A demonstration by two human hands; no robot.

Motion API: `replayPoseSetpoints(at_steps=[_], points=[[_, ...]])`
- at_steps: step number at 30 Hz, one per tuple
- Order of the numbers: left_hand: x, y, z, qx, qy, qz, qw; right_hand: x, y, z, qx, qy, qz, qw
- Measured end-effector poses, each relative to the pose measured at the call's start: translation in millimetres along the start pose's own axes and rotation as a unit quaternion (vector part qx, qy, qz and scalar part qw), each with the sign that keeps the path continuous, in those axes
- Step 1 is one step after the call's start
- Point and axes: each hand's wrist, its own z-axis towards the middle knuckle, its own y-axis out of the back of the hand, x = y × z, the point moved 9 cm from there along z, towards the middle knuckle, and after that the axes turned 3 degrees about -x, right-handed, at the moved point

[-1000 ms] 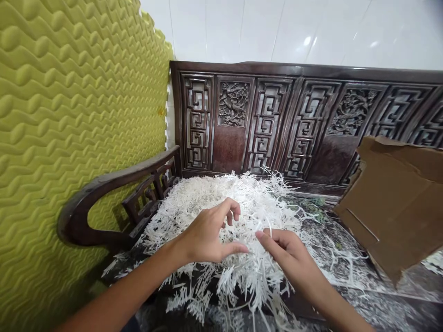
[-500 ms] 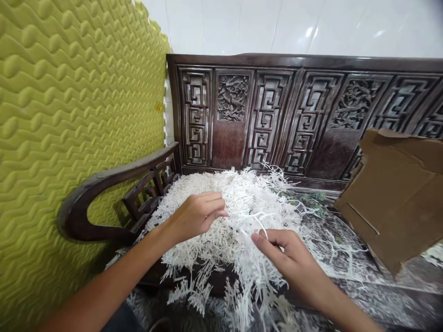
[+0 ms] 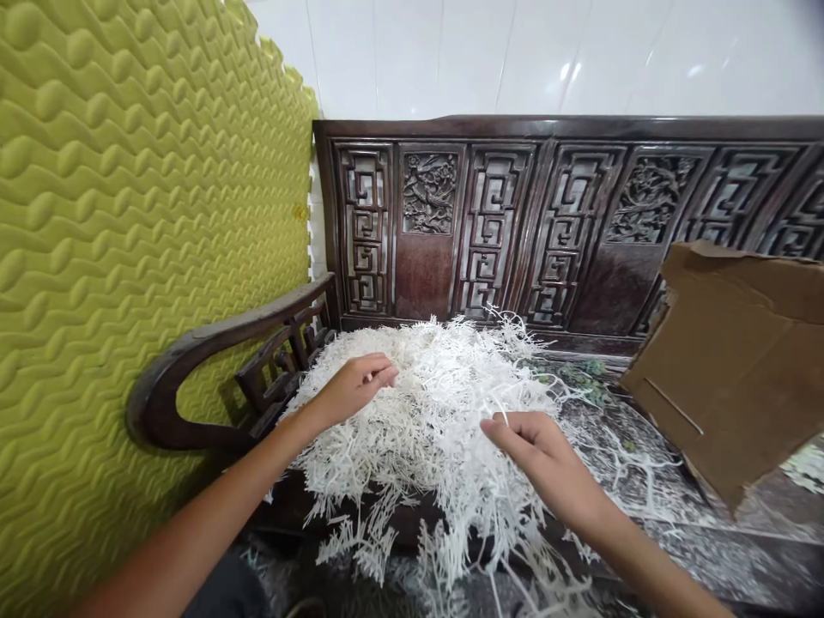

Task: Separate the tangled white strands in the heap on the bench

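Observation:
A big heap of white, feathery plastic sprigs lies on the dark wooden bench, some hanging over its front edge. My left hand is over the left part of the heap, its fingers curled together. A tiny pale spot shows between those fingers, too small to name. At the right side of the heap, my right hand pinches a thin white plastic sprig between thumb and forefinger. The sprig's feathery end blends into the heap, so its full length cannot be made out.
The bench has a carved back and a curved armrest at left. A yellow textured foam mat stands beside it. Torn brown cardboard leans at right, near bare white branching stems and some green sprigs.
My left hand has moved left, away from my right hand. My right hand has shifted slightly right and up, still pinching the sprig. The view has tilted up a little.

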Motion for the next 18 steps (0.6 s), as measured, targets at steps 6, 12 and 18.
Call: replayPoseSetpoints(at_steps=[6,12,18], points=[[-57.5,-43.0,-21.7,0.085,0.029,-0.082,0.993,-4.3,-15.4,-7.6,0.054,-0.005,-0.044,0.998],[-77.1,-43.8,-17.5,0.093,-0.089,-0.010,0.992,5.4,-31.6,-16.9,0.098,0.028,-0.065,0.993],[-48.8,-40.2,4.3,0.073,-0.077,-0.065,0.992,17.4,-31.1,-14.3,0.067,0.014,-0.042,0.997]])
